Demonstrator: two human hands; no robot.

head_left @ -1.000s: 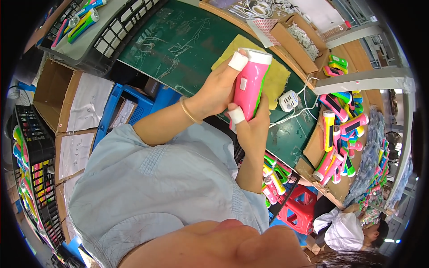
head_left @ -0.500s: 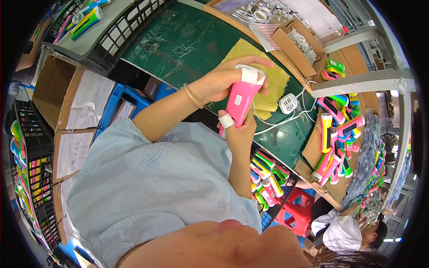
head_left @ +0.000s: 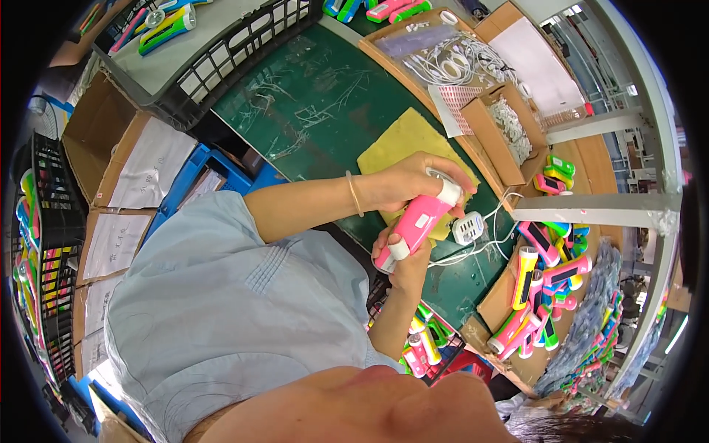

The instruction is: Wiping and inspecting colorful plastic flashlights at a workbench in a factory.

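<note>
In the head view, the left hand [head_left: 408, 179] is clamped on the head end of a pink plastic flashlight [head_left: 416, 231] with a white button on its barrel, fingers curled over the rim. The right hand [head_left: 410, 267] has its grip clamped around the tail end, its thumb in a white wrap [head_left: 399, 249] lying along the barrel. The flashlight is held above a dark green bench [head_left: 310, 103], its head end in front of a yellow cloth [head_left: 395, 148] and near a white multi-port charger [head_left: 468, 229].

Over the last second the flashlight has gone from nearly upright in view to a clear slant toward the right, and the left fingers have come over its head. Both ends now look steadied, so the piece seems to be in mid-handling; the lens is mostly covered. Many similar bright flashlights [head_left: 525, 279] lie in an open cardboard box [head_left: 493, 310] at right.
</note>
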